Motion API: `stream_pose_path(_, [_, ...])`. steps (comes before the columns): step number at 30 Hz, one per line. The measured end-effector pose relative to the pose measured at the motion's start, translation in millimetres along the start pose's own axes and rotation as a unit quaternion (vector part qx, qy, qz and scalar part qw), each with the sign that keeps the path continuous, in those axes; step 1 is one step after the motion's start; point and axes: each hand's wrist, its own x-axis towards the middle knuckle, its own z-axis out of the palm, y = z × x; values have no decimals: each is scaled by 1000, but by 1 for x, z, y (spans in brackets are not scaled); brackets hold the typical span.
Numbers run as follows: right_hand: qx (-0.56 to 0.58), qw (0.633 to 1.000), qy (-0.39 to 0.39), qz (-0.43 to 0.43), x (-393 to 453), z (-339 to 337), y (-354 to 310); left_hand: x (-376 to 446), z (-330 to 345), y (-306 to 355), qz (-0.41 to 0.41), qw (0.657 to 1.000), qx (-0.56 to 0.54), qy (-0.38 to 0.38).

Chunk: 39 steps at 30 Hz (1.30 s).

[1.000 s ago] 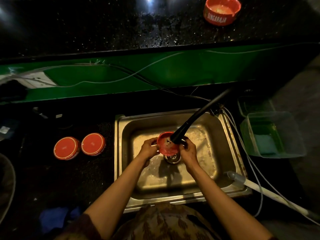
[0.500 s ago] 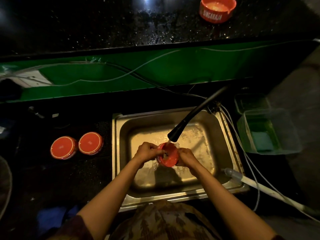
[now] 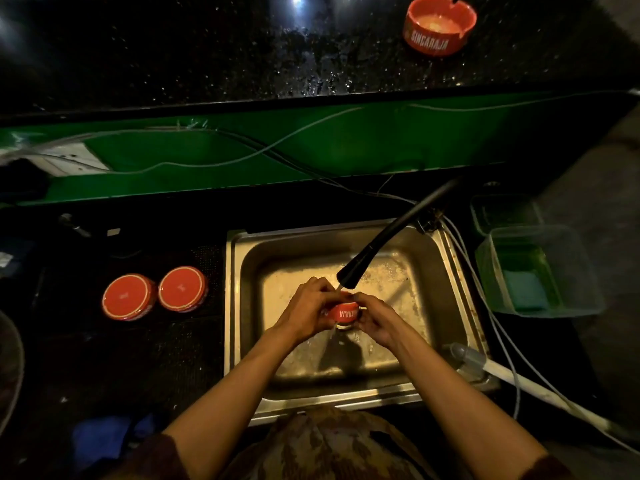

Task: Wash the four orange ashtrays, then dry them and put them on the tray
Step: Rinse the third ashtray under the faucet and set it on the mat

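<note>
Over the steel sink (image 3: 242, 306), both hands hold one orange ashtray (image 3: 343, 312) just below the black spout of the faucet (image 3: 356, 271). The left hand (image 3: 304, 313) wraps the ashtray's left side with curled fingers, and the right hand (image 3: 375, 315) curls around its right side, so the grip of each hand is closed on the same piece. Only a strip of the ashtray's wall shows between the fingers: glossy orange-red with white lettering that reads upside down. It sits above the drain, and a thin thread of water falls from the spout onto it. The sink floor around it is wet and speckled.

On the dark table left of the sink, two more orange ashtrays lie upside down, touching side by side: the left inverted ashtray (image 3: 127, 296) and the right inverted ashtray (image 3: 183, 288). Each shows a flat round base edged with a pale ring.

A fourth ashtray (image 3: 439, 25) stands upright on the raised black ledge (image 3: 207, 46) at the back, well apart from the rest. Its rim has notches, its bowl holds pale liquid or foam, and its side carries the white word SINGARAJA.

Right of the sink, a clear plastic tub (image 3: 581, 271) holds a blue-green sponge (image 3: 526, 289).
</note>
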Motion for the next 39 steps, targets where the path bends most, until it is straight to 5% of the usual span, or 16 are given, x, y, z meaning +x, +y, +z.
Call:
stream_pose_path(5, [38, 996, -61, -58, -7, -6, 3, -6, 15, -12, -105, 989, -99, 1])
stream_pose_path(11, [34, 992, -82, -90, -8, -15, 16, -2, 14, -9, -212, 935, -277, -56])
stream_pose_path(14, [-21, 993, -75, -93, -10, -30, 22, 7, 11, -5, -278, 880, -381, -57])
stream_pose_path(21, [-210, 964, -9, -162, -19, -64, -2, 12, 24, 3, -283, 857, -420, -100])
stream_pose_path(28, [-388, 895, -29, -218, -1, -34, -30, -7, 44, 0, -359, 799, -483, -5])
stream_pose_path(32, [-362, 912, -28, -190, 19, -9, -17, -24, 35, -24, -385, 804, -452, 31])
stream_pose_path(39, [-203, 966, -48, -154, 22, 16, 9, -33, -2, -52, -312, 879, -359, 44])
